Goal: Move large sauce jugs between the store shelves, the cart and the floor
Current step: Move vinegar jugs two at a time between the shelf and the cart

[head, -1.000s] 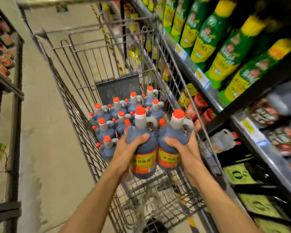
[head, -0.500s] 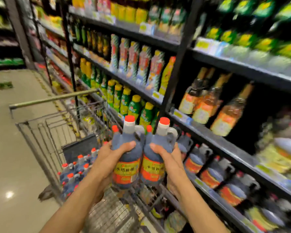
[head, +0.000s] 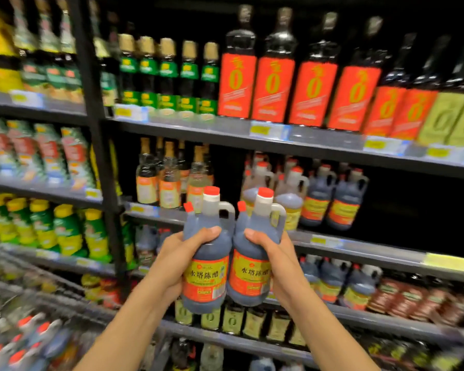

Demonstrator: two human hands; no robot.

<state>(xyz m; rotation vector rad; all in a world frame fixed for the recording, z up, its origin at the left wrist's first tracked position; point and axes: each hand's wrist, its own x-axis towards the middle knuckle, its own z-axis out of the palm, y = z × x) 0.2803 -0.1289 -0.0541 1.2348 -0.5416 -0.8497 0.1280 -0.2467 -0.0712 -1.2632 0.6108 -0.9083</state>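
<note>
Two dark sauce jugs with red caps and red-yellow labels are held upright side by side in front of the shelves. My left hand point(head: 181, 257) grips the left jug point(head: 208, 279) round its body. My right hand point(head: 272, 259) grips the right jug point(head: 251, 277) the same way. Matching jugs point(head: 330, 202) stand in a row on the middle shelf point(head: 359, 246) just behind and to the right, with dark open shelf space further right. More such jugs point(head: 22, 341) lie in the cart point(head: 65, 298) at the lower left, blurred.
Tall dark bottles with red labels point(head: 273, 76) fill the shelf above. Green bottles point(head: 65, 231) and packets line the left bay past a black upright post point(head: 102, 162). Lower shelves hold more jugs point(head: 332, 282) and small bottles.
Both hands have lifted the two jugs out of the cart and carried them up to the shelf. My view has turned right from the cart to face the shelves.
</note>
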